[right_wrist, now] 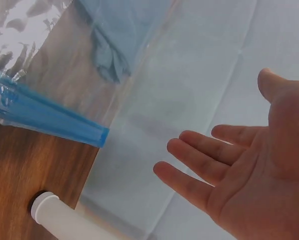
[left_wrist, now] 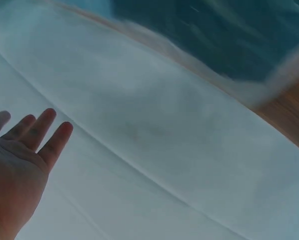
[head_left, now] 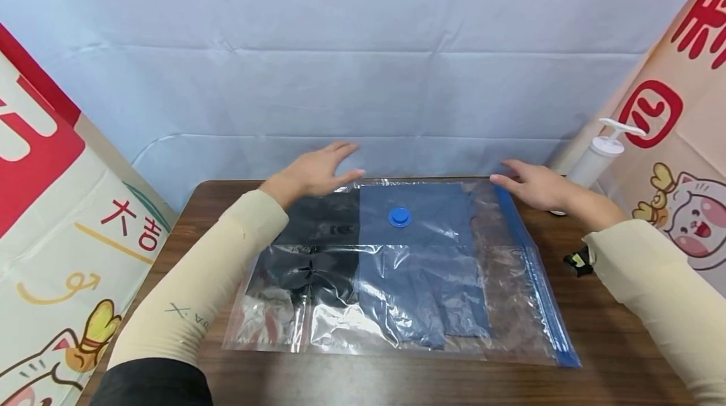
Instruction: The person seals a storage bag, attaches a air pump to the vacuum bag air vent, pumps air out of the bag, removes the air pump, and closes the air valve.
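A clear plastic vacuum storage bag [head_left: 510, 305] lies flat on the table, with folded dark cloth [head_left: 317, 261] and blue cloth [head_left: 422, 280] inside. Its round blue valve [head_left: 399, 217] faces up, and a blue zip strip [head_left: 539, 280] runs down its right side. My left hand [head_left: 314, 169] hovers over the bag's far edge, fingers extended, holding nothing. Near the top of the zip strip is my right hand [head_left: 533, 182], also with loose, spread fingers and nothing in them. Both wrist views show the palms bare, apart from the bag.
A white hand pump [head_left: 592, 160] stands upright at the back right of the wooden table [head_left: 351, 381], close to my right forearm. Beside that forearm is a small black object [head_left: 578, 261]. Pale cloth [head_left: 363, 91] hangs behind the table; printed banners [head_left: 113, 255] flank it.
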